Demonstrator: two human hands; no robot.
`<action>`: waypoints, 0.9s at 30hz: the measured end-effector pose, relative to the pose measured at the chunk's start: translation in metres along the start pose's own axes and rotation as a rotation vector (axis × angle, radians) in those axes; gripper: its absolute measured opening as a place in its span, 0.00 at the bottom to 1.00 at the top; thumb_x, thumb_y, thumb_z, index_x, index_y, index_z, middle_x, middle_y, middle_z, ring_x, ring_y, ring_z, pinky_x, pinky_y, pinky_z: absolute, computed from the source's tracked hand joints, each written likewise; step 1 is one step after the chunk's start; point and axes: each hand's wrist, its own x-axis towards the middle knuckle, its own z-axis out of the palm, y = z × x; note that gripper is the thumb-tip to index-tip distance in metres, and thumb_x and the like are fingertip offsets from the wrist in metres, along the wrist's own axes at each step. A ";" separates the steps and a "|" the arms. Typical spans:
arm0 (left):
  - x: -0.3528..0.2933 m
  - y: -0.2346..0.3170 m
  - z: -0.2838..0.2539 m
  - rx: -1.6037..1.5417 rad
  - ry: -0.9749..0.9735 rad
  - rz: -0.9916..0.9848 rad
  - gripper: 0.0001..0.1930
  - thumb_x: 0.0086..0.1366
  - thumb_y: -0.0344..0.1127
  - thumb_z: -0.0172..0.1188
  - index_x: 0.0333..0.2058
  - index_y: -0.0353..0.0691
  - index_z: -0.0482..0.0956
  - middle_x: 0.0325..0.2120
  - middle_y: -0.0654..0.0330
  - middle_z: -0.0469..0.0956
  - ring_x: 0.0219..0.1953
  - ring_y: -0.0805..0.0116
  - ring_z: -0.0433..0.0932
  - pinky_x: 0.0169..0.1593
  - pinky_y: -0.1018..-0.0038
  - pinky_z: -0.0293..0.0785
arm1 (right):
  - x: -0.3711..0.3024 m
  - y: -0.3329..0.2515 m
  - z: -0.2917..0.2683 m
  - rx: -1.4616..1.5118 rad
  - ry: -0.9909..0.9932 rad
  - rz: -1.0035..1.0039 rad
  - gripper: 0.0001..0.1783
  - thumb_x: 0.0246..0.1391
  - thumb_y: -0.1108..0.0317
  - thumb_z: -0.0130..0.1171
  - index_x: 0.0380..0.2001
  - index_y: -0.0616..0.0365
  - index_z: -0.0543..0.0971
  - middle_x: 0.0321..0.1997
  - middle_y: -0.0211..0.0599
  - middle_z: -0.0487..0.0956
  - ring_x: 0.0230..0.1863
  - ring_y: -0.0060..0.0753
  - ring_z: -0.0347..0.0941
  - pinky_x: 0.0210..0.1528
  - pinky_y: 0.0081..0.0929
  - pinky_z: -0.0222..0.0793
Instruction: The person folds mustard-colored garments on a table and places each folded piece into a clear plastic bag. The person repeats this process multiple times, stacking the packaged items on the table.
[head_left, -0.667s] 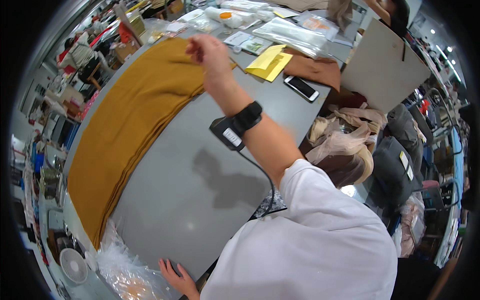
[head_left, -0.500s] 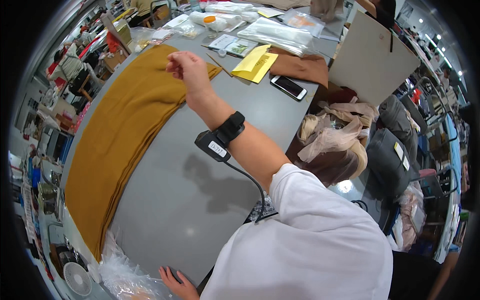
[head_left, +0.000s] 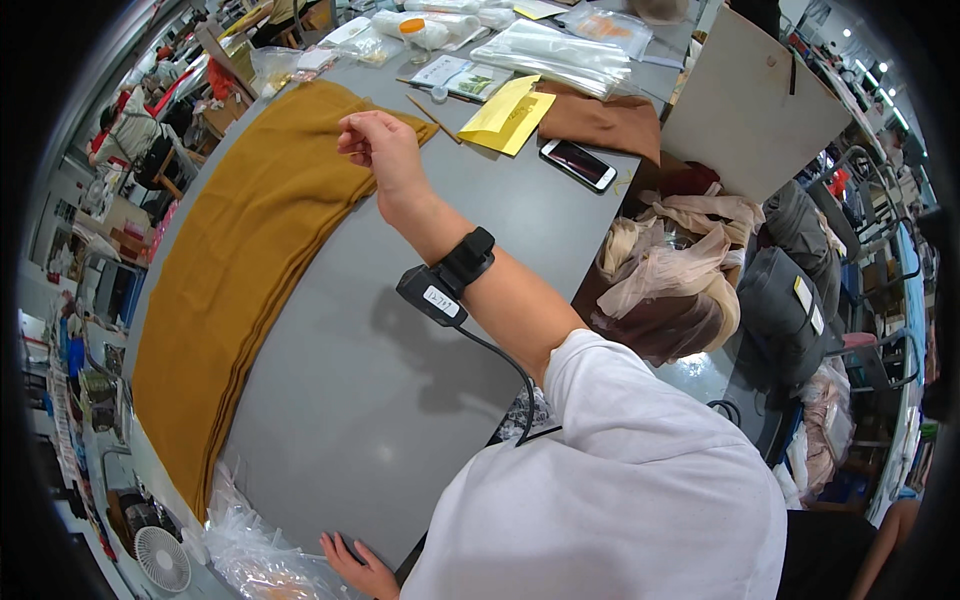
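A long mustard cloth (head_left: 240, 260) is lying in stacked layers along the far-left side of the grey tabletop (head_left: 340, 370), its layered edge curving toward the person. The right hand (head_left: 388, 158) is reaching out across the tabletop and showing in front of the cloth near its far end. Its fingers are curling inward, with the thumb close to them; whether they are pinching any fabric, or even touching it, I cannot tell. A black wrist device (head_left: 467, 262) is sitting on that arm, and a dark cable (head_left: 505, 360) is trailing from it toward the white shirt (head_left: 620, 500).

The left hand (head_left: 368, 574) is resting at the tabletop's near edge — its fingers spreading apart over the grey surface, holding nothing visible. Just beside it, a clear plastic bag (head_left: 255, 560) is lying near the cloth's near end.

Beyond the right hand, a thin brown stick (head_left: 434, 119) is lying by the cloth's far corner. Next come a folded yellow paper (head_left: 510, 120), a phone (head_left: 578, 164) and a brown cloth (head_left: 600, 122), with clear plastic packaging (head_left: 550, 58) spreading farther back.
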 end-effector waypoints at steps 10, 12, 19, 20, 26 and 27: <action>0.002 0.018 -0.007 -0.030 -0.019 -0.077 0.22 0.78 0.36 0.54 0.64 0.30 0.74 0.72 0.44 0.66 0.74 0.40 0.63 0.76 0.50 0.57 | -0.001 0.001 -0.005 -0.014 -0.033 -0.030 0.10 0.66 0.62 0.59 0.34 0.54 0.83 0.31 0.28 0.84 0.35 0.21 0.79 0.40 0.21 0.68; 0.004 0.023 -0.008 -0.037 -0.010 -0.062 0.22 0.78 0.36 0.54 0.64 0.30 0.74 0.72 0.44 0.66 0.74 0.41 0.63 0.76 0.50 0.57 | -0.001 0.000 -0.005 -0.018 -0.019 -0.025 0.10 0.65 0.62 0.59 0.34 0.54 0.83 0.31 0.28 0.84 0.35 0.21 0.79 0.40 0.22 0.68; 0.002 0.020 -0.009 -0.042 -0.035 -0.093 0.22 0.78 0.36 0.53 0.64 0.30 0.73 0.73 0.44 0.65 0.75 0.42 0.62 0.76 0.51 0.57 | 0.004 -0.004 -0.007 -0.050 -0.046 -0.041 0.09 0.67 0.64 0.59 0.37 0.58 0.83 0.32 0.30 0.83 0.35 0.22 0.78 0.40 0.22 0.69; 0.002 0.017 -0.008 -0.041 -0.036 -0.093 0.22 0.78 0.36 0.53 0.64 0.30 0.73 0.73 0.44 0.64 0.75 0.42 0.62 0.76 0.51 0.57 | 0.004 -0.004 -0.008 -0.060 -0.055 -0.066 0.09 0.67 0.64 0.59 0.37 0.58 0.83 0.31 0.30 0.83 0.34 0.22 0.78 0.39 0.21 0.68; 0.004 0.004 0.002 0.021 0.018 0.004 0.23 0.80 0.39 0.51 0.64 0.29 0.73 0.72 0.44 0.66 0.74 0.43 0.64 0.75 0.52 0.59 | 0.000 0.005 -0.016 -0.066 0.001 0.030 0.09 0.67 0.64 0.57 0.36 0.54 0.82 0.31 0.26 0.83 0.34 0.20 0.77 0.38 0.21 0.67; 0.004 0.003 0.002 0.026 0.010 -0.014 0.23 0.80 0.39 0.51 0.64 0.29 0.74 0.72 0.44 0.66 0.74 0.43 0.64 0.75 0.52 0.59 | -0.002 0.007 -0.018 -0.081 0.023 0.071 0.09 0.67 0.64 0.57 0.35 0.53 0.82 0.31 0.26 0.83 0.34 0.20 0.78 0.38 0.22 0.67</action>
